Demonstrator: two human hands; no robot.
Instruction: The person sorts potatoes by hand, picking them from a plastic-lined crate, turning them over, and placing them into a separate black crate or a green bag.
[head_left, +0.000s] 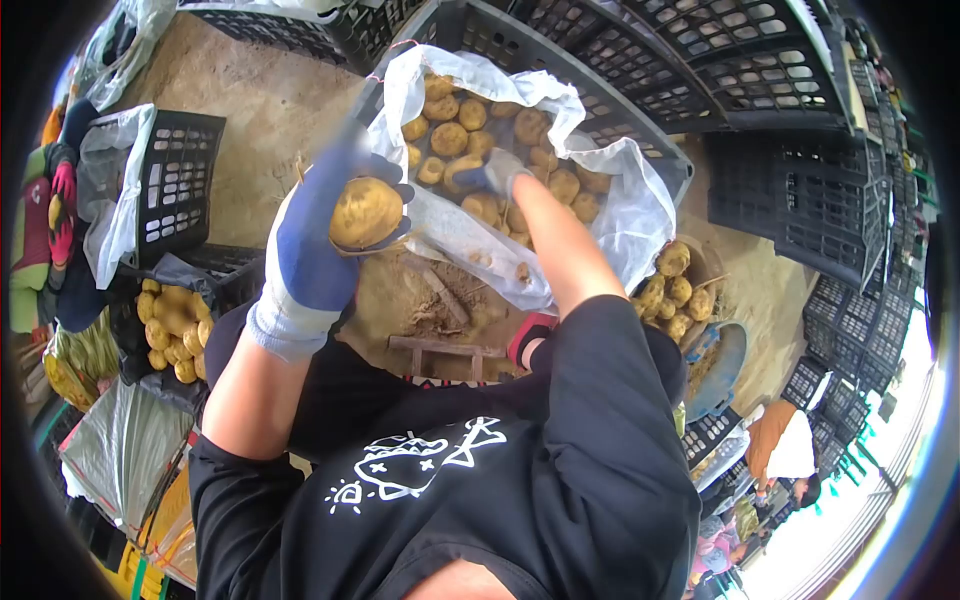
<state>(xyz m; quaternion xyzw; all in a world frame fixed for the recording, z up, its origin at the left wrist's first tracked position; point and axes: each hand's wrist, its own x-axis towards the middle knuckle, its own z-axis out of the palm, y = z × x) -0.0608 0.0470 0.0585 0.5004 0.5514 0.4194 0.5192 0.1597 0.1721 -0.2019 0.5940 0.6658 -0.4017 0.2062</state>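
A large potato point(367, 213) rests in my left hand point(312, 235), which wears a blue and white glove and has its fingers curled round it. The hand is raised at the near left corner of a black plastic crate point(505, 47) lined with a white plastic bag point(625, 165). Many potatoes point(449, 139) lie inside that liner. My right hand point(499, 174), gloved in grey and blue, reaches down into the crate, its fingers closed on another potato point(462, 172) among the rest. Part of this second potato is hidden by the fingers.
More potatoes fill a container point(177, 325) at my left and a heap point(677, 288) at my right, beside a blue basin point(722, 365). A lined black crate point(180, 180) stands left; stacked crates point(800, 195) stand right. Other people point(62, 215) are at the left and lower right edges.
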